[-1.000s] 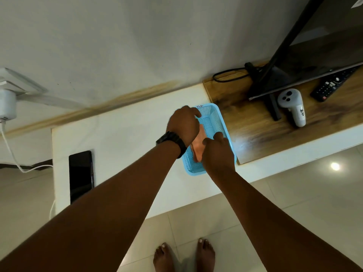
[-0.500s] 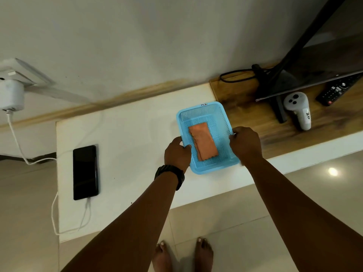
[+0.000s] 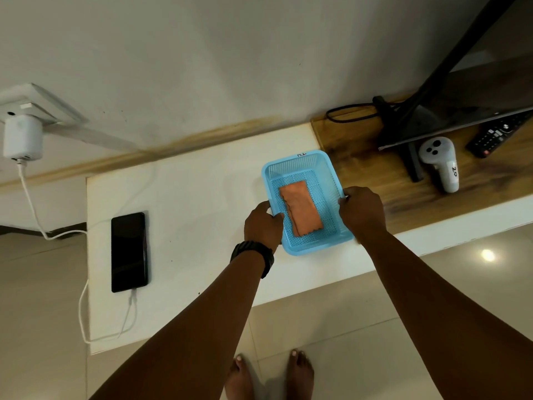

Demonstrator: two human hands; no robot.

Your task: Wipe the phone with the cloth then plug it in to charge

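A black phone (image 3: pixel 129 252) lies screen up at the left of the white table (image 3: pixel 202 197). A white cable (image 3: pixel 83 310) is plugged into its near end and runs to a white charger (image 3: pixel 22 138) in a wall socket. An orange folded cloth (image 3: pixel 300 211) lies flat inside a blue mesh basket (image 3: pixel 300 163) at the table's right side. My left hand (image 3: pixel 263 226) grips the basket's left rim, a black watch on that wrist. My right hand (image 3: pixel 362 210) grips the right rim.
Right of the white table runs a wooden top (image 3: pixel 363 171) with a TV stand (image 3: pixel 409 128), a white controller (image 3: pixel 439 163), a black remote (image 3: pixel 499 134) and a black cable loop (image 3: pixel 346 112). My bare feet (image 3: pixel 268 373) stand on the tiled floor (image 3: pixel 331 319) below.
One second ago both hands were inside the basket on the cloth. They have come apart to the basket's two side rims, leaving the cloth flat inside. The view has widened to show the plugged-in phone.
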